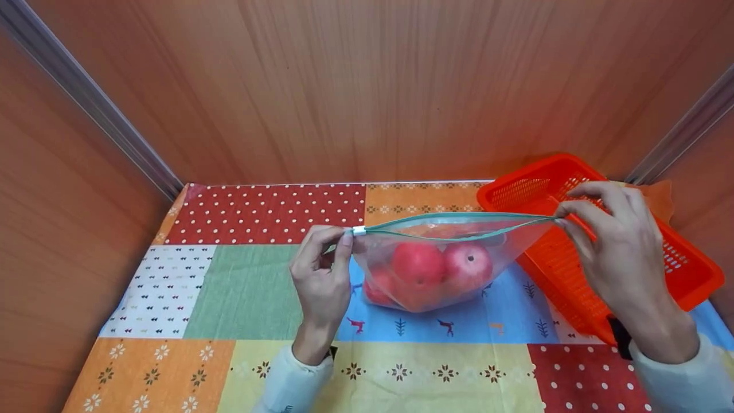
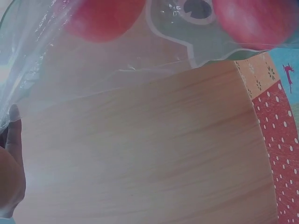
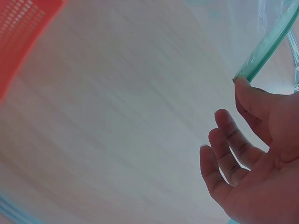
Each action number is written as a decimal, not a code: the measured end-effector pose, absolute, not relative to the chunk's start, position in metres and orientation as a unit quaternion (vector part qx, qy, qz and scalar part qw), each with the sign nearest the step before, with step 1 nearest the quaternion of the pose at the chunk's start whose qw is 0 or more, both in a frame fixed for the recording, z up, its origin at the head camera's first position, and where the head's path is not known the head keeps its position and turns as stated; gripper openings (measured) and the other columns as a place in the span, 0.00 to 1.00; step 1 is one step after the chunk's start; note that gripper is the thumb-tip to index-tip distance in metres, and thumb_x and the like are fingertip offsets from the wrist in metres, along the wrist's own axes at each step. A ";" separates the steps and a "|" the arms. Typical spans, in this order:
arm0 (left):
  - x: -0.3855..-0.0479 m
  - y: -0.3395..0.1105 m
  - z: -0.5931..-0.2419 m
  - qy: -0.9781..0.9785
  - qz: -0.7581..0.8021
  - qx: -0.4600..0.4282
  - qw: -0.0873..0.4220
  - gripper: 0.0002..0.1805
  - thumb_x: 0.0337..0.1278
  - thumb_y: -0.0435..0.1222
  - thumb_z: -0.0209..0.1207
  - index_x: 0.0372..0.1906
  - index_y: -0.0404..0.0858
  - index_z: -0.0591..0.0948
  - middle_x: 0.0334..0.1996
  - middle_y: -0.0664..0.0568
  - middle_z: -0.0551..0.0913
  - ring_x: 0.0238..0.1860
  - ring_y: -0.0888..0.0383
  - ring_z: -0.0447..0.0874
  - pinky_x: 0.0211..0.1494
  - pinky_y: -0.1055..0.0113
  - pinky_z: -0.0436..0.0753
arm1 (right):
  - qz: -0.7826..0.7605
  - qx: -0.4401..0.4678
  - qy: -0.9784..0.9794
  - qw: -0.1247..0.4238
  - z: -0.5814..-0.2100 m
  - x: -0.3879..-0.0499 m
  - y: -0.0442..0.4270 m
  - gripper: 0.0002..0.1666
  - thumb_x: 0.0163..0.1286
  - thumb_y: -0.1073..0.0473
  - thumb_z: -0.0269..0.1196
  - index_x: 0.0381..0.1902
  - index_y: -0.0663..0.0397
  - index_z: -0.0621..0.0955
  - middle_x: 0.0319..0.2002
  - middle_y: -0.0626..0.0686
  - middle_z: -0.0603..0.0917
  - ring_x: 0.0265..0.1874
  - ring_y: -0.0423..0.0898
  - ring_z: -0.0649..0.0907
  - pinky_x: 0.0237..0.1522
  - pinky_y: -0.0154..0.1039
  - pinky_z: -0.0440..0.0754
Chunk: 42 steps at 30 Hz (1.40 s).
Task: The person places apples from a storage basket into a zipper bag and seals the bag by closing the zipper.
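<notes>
A clear zipper bag with a green zip edge stands on the cloth, its mouth parted in the middle. Several red apples lie inside it; they look like apples through the hazy plastic. My left hand pinches the bag's left top corner, at the white slider. With thumb and forefinger my right hand pinches the right end of the green zip edge, the other fingers spread apart from it. In the right wrist view the zip's green end meets the fingertips of that hand.
An orange-red plastic basket with slotted walls sits at the right, partly behind the right hand. A patchwork-print cloth covers the table. Wood-grain panels enclose the back and both sides.
</notes>
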<state>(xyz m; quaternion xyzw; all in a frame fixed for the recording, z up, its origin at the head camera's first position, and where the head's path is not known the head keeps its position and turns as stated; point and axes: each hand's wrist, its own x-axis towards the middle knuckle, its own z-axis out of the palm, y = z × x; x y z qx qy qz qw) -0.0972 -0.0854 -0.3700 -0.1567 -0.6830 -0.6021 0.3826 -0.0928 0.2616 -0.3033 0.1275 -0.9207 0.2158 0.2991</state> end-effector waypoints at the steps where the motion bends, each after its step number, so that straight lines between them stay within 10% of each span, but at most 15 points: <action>1: -0.097 -0.085 -0.369 -0.686 -0.603 -0.151 0.378 0.05 0.66 0.22 0.64 0.44 0.29 0.85 0.36 0.43 0.85 0.38 0.56 0.91 0.41 0.66 0.90 | 0.214 0.127 -0.921 0.299 -0.303 -0.093 0.262 0.15 0.59 0.74 0.76 0.45 0.63 0.88 0.57 0.64 0.81 0.58 0.63 0.76 0.48 0.65 0.78; 25: -0.096 -0.062 -0.362 -0.687 -0.648 -0.072 0.319 0.05 0.71 0.24 0.61 0.46 0.28 0.84 0.37 0.43 0.84 0.37 0.54 0.88 0.36 0.66 0.89 | 0.249 0.077 -0.919 0.298 -0.330 -0.096 0.252 0.17 0.63 0.70 0.75 0.50 0.64 0.87 0.58 0.63 0.81 0.57 0.60 0.77 0.56 0.67 0.78; 34: -0.094 -0.054 -0.360 -0.676 -0.666 -0.051 0.312 0.05 0.71 0.24 0.61 0.47 0.27 0.84 0.37 0.42 0.85 0.36 0.54 0.87 0.36 0.67 0.88 | 0.270 0.127 -0.874 0.383 -0.335 -0.065 0.165 0.16 0.64 0.67 0.75 0.50 0.61 0.88 0.55 0.65 0.81 0.54 0.64 0.79 0.54 0.58 0.77; 42: -0.092 -0.049 -0.360 -0.672 -0.674 -0.055 0.303 0.05 0.71 0.25 0.61 0.47 0.27 0.83 0.37 0.41 0.85 0.35 0.53 0.90 0.38 0.62 0.91 | 0.279 0.162 -0.898 0.300 -0.317 -0.067 0.088 0.28 0.62 0.56 0.79 0.60 0.51 0.87 0.63 0.60 0.80 0.62 0.57 0.77 0.61 0.59 0.77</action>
